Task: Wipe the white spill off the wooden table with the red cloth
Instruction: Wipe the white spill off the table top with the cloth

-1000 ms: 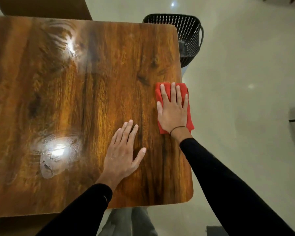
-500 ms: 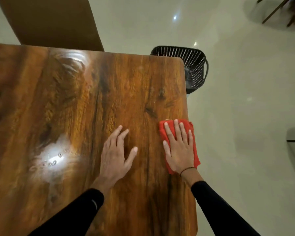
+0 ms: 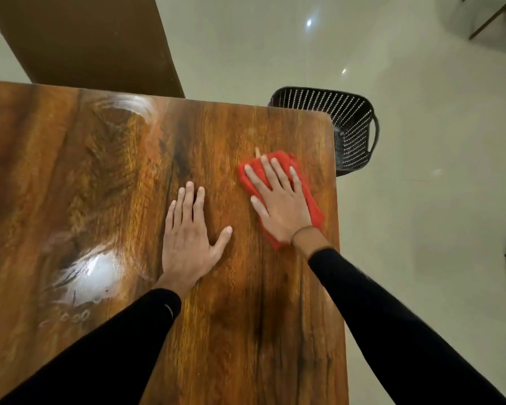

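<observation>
A right hand (image 3: 278, 206) presses flat, fingers straight, on a red cloth (image 3: 311, 197) at centre right of the wooden surface (image 3: 246, 331); the left hand (image 3: 187, 238) rests open. The white spill (image 3: 95, 276), lower left, likely needs broad, overlapping strokes.

Glossy wooden table (image 3: 246, 331), red cloth (image 3: 311, 206), perforated plastic basket (image 3: 354, 124)

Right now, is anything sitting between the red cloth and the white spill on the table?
Yes. The left hand lies flat on the wooden table, between the red cloth under the right hand and the white spill.
</observation>
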